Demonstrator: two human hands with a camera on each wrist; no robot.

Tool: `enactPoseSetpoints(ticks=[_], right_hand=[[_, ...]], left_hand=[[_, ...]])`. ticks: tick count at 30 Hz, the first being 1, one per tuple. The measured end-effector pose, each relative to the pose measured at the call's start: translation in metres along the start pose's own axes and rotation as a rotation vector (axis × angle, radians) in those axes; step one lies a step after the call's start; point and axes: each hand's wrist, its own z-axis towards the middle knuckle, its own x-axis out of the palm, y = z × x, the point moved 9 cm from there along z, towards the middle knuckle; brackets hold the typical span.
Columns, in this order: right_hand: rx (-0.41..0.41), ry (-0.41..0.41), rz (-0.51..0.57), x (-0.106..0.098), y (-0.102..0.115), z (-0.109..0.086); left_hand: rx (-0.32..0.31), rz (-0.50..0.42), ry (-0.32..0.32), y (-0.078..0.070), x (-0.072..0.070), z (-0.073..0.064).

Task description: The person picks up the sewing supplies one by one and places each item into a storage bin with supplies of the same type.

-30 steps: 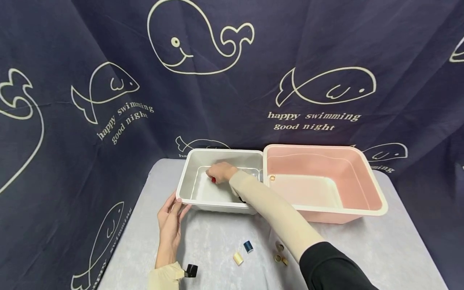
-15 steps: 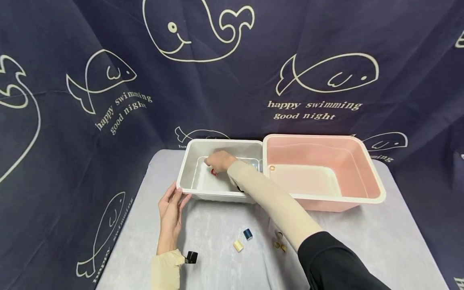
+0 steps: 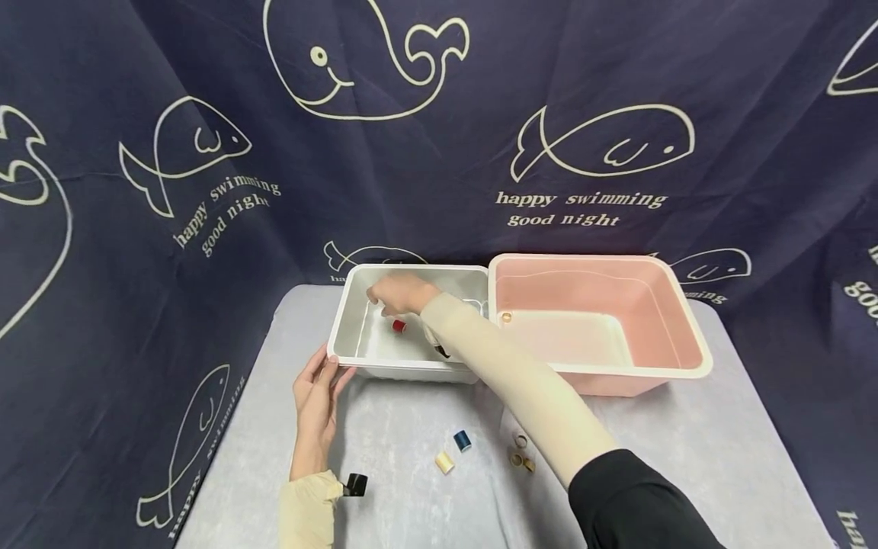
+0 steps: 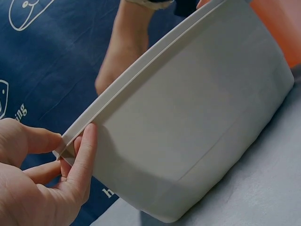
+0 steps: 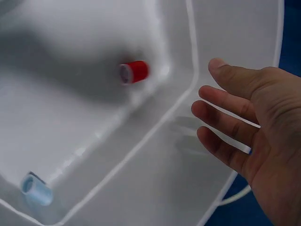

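Note:
My left hand [image 3: 315, 404] pinches the front left corner of a grey plastic bin [image 3: 405, 364] by its rim, thumb on top and fingers underneath, as the left wrist view [image 4: 61, 174] shows. Inside the bin lies a small red thread spool [image 3: 399, 326], on its side on the floor. Over it, within the bin's walls, hovers my right hand [image 3: 403, 293]; in the right wrist view its fingers are spread, apart from the red spool, and hold nothing. A light blue spool [image 5: 38, 192] lies near another corner of the bin's floor.
A pink bin [image 3: 624, 373] stands against the grey bin's right side, with a small gold ring [image 3: 506, 317] in it. In front on the table lie a dark blue spool [image 3: 463, 441], a cream spool [image 3: 444, 462] and several brass-coloured rings [image 3: 517, 460].
My right hand has let go of the red spool, which now lies on the bin floor, and has drawn up and away from it. The left hand keeps its hold on the rim.

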Motion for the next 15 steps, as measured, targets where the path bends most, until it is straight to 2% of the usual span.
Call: enactPoseSetpoints(ticks=[8, 15], right_hand=[[-0.014, -0.025, -0.008, -0.026, 0.011, -0.014], [-0.013, -0.066, 0.0, -0.049, 0.015, -0.043]], left_hand=[[0.016, -0.008, 0.003, 0.0, 0.0, 0.0], [-0.003, -0.006, 0.002, 0.0, 0.0, 0.0]])
